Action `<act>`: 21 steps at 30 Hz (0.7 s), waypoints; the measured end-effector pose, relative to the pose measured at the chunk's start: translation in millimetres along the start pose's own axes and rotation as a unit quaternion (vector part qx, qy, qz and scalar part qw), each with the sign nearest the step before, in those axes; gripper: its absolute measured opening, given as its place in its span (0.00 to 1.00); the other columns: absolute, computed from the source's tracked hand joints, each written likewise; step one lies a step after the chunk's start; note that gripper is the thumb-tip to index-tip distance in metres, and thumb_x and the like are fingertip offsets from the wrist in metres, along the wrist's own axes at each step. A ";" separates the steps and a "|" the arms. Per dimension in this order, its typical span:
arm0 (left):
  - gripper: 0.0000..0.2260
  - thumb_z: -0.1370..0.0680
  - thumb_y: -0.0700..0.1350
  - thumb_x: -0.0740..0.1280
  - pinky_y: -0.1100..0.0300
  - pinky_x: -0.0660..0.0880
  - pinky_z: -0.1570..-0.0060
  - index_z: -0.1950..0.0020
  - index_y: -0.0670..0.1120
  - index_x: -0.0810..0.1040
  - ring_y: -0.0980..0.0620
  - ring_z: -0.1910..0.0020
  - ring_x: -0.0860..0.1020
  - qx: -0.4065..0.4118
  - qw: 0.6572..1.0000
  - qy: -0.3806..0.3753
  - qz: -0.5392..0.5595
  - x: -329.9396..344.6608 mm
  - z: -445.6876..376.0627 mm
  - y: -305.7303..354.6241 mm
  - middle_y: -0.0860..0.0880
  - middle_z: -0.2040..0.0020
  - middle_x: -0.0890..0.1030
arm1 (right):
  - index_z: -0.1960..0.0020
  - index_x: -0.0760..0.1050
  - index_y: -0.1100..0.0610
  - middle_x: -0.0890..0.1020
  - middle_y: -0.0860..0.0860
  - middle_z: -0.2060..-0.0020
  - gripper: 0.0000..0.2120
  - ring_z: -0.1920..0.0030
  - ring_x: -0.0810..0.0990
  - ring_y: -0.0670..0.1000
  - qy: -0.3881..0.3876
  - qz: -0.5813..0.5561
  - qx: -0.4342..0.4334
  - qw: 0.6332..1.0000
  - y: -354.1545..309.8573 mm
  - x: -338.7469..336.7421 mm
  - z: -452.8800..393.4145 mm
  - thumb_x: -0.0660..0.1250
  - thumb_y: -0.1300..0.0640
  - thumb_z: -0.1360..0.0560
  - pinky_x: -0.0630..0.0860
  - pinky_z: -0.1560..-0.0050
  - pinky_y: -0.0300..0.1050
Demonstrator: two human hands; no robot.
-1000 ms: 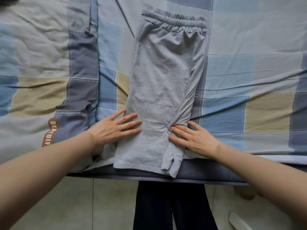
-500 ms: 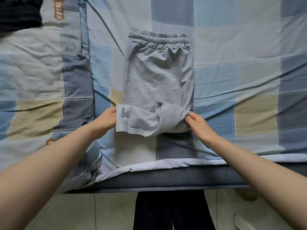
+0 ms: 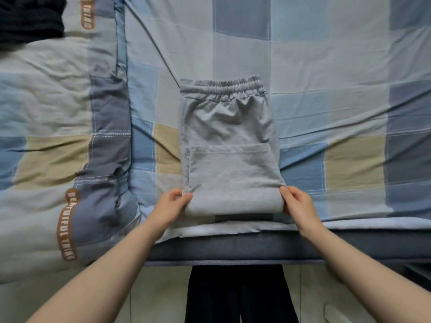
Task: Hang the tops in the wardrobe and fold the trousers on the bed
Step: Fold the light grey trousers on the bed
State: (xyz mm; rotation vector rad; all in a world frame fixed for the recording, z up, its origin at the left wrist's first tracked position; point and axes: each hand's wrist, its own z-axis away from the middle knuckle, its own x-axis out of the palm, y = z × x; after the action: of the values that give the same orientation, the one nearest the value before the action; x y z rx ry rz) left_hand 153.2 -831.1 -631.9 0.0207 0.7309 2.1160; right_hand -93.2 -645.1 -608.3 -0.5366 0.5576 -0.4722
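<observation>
Light grey trousers (image 3: 229, 136) lie on the checked bed sheet (image 3: 326, 54), elastic waistband at the far end. Their legs are folded up over the seat, and the fold forms the near edge. My left hand (image 3: 171, 203) pinches the near left corner of that fold. My right hand (image 3: 297, 202) pinches the near right corner. Both hands sit just inside the bed's front edge.
A checked quilt (image 3: 46, 113) with brown lettering is bunched at the left. A dark garment (image 3: 30, 17) lies at the far left corner. The grey mattress edge (image 3: 233, 250) runs across below my hands, with tiled floor (image 3: 158, 297) and dark trouser legs (image 3: 238, 297) beneath.
Both hands lifted the trouser legs off the bed's front edge and folded them up towards the waistband. The fold now lies flat, with my hands at its two near corners.
</observation>
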 end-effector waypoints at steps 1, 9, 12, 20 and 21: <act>0.14 0.21 0.41 0.67 0.61 0.63 0.69 0.67 0.46 0.73 0.55 0.70 0.67 -0.007 1.000 -0.021 -0.009 4.7 8.3 -12.4 0.53 0.73 0.72 | 0.61 0.72 0.72 0.71 0.56 0.66 0.18 0.63 0.68 0.51 -0.003 0.004 0.009 1.000 7.8 -7.0 6.3 0.62 0.58 0.20 0.64 0.63 0.44; 0.07 0.23 0.37 0.69 0.56 0.73 0.59 0.60 0.43 0.76 0.48 0.62 0.74 -0.040 0.998 0.039 0.035 27.0 49.9 -49.5 0.49 0.67 0.77 | 0.55 0.75 0.59 0.76 0.52 0.64 0.05 0.61 0.75 0.54 -0.052 0.174 0.032 0.983 22.4 -27.6 20.7 0.68 0.59 0.24 0.78 0.55 0.52; 0.10 0.26 0.35 0.67 0.50 0.72 0.48 0.46 0.44 0.74 0.45 0.51 0.75 0.161 0.938 0.180 -0.251 10.9 47.7 -35.1 0.46 0.51 0.77 | 0.39 0.73 0.62 0.76 0.58 0.44 0.16 0.44 0.75 0.60 0.026 0.419 -0.255 0.871 3.0 -38.1 12.0 0.63 0.65 0.27 0.71 0.43 0.55; 0.35 0.26 0.38 0.59 0.40 0.56 0.26 0.21 0.54 0.53 0.39 0.24 0.57 0.505 0.476 -0.070 -0.716 -7.2 5.0 -2.7 0.47 0.21 0.56 | 0.26 0.64 0.50 0.65 0.49 0.27 0.27 0.28 0.66 0.54 -0.178 0.692 -0.615 0.333 -19.7 -40.3 -34.8 0.54 0.59 0.25 0.69 0.32 0.57; 0.34 0.24 0.38 0.56 0.40 0.52 0.25 0.21 0.54 0.48 0.39 0.23 0.54 0.493 0.472 -0.069 -0.728 -6.4 -2.4 0.4 0.47 0.21 0.53 | 0.26 0.64 0.49 0.66 0.48 0.27 0.26 0.29 0.67 0.53 -0.169 0.701 -0.615 0.319 -21.2 -39.5 -43.5 0.53 0.60 0.24 0.69 0.33 0.56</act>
State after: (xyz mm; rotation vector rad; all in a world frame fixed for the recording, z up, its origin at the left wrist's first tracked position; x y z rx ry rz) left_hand 156.3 -837.3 -632.1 0.1339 1.1282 -0.1304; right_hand -154.8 -654.5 -612.7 -1.2665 0.6680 2.0035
